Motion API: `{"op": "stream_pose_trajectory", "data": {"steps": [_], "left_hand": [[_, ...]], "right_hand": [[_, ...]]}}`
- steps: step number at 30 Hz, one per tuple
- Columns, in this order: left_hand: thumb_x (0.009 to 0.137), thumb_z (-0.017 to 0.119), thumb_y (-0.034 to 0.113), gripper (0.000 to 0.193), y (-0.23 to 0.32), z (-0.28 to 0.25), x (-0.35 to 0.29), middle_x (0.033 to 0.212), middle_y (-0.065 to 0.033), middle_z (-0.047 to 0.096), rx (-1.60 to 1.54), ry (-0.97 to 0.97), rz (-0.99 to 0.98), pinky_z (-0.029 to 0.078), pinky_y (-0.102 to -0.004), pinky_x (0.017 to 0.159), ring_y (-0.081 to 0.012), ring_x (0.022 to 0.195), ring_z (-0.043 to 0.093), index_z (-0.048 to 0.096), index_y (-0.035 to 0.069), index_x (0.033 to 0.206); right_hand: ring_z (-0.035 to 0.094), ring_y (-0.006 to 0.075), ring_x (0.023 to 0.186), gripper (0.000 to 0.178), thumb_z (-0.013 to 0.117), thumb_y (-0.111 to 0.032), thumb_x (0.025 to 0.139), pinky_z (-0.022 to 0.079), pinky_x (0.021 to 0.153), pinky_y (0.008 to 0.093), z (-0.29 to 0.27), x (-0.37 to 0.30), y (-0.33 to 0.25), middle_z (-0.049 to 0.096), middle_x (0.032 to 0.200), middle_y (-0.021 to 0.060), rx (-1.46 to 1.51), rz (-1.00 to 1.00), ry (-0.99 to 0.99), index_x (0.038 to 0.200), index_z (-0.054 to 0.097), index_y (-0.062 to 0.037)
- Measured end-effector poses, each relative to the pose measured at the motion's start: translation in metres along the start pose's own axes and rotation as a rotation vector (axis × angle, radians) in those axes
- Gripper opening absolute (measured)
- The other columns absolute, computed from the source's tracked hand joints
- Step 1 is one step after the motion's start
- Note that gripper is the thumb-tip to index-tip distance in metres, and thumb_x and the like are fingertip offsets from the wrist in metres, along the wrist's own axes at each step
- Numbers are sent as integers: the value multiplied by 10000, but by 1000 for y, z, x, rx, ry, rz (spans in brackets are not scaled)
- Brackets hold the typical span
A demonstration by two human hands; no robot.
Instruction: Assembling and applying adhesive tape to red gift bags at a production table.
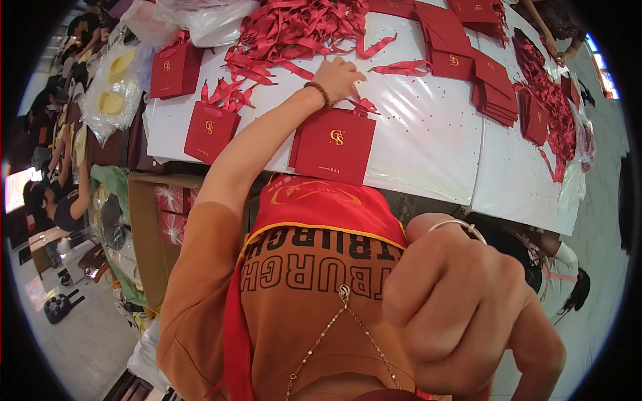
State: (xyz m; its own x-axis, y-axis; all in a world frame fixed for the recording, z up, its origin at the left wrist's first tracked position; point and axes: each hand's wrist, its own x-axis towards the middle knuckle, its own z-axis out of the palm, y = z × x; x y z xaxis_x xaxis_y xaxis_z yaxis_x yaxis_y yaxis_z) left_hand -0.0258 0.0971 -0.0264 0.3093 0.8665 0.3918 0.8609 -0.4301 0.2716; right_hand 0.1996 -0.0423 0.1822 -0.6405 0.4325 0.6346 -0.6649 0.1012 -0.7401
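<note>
My left hand [338,81], with a beaded bracelet at the wrist, reaches over the white table just behind a red paper gift bag [334,144]. Its fingers are bent and apart, and nothing shows in them. Red ribbon [363,105] at the top of that bag lies right under the hand. A big heap of red ribbons [294,30] is just beyond it. Close to the camera, my right hand [458,304] is curled up, a thin bangle on its wrist. Its fingertips are hidden, so what it may hold cannot be seen.
Two more red bags [211,130] [175,70] stand at the left of the table. Stacked flat bags [495,87] and more ribbons [562,120] lie on the right. A cardboard box [148,227] sits below the left table edge. Other people are at the sides.
</note>
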Motion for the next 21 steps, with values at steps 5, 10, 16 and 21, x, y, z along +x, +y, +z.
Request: {"op": "stream_pose_trajectory", "data": {"steps": [5, 10, 16, 21], "left_hand": [[764, 515, 187, 154, -7, 16, 1, 884, -59, 595, 54, -417, 136, 378, -417, 775, -285, 873, 531, 596, 132, 882], [768, 522, 38, 101, -53, -21, -23, 795, -105, 591, -818, 98, -450, 466, -308, 577, -172, 625, 568, 540, 45, 867], [838, 451, 22, 207, -43, -178, -52, 858, -118, 589, -1408, 314, -647, 430, -236, 530, -84, 524, 477, 542, -5, 1022], [873, 435, 44, 243, -5, -225, -70, 884, -106, 588, -1443, 367, -477, 400, -212, 558, -56, 552, 440, 549, -16, 1079]], "right_hand": [[458, 144, 481, 97, 506, -90, 786, 346, 448, 254, 0, -13, -7, 510, 533, 26, 127, -25, -29, 738, 577, -44], [448, 140, 455, 118, 491, -92, 802, 335, 423, 252, -8, -26, -2, 496, 501, 23, 283, -49, -78, 731, 574, -47], [504, 157, 590, 114, 522, -83, 803, 409, 544, 236, -40, 42, 49, 561, 710, 72, -298, 516, 144, 842, 560, 16], [521, 273, 839, 195, 599, -119, 743, 426, 729, 357, -89, -32, 177, 547, 913, 102, -1147, 528, 33, 920, 576, -40]]}}
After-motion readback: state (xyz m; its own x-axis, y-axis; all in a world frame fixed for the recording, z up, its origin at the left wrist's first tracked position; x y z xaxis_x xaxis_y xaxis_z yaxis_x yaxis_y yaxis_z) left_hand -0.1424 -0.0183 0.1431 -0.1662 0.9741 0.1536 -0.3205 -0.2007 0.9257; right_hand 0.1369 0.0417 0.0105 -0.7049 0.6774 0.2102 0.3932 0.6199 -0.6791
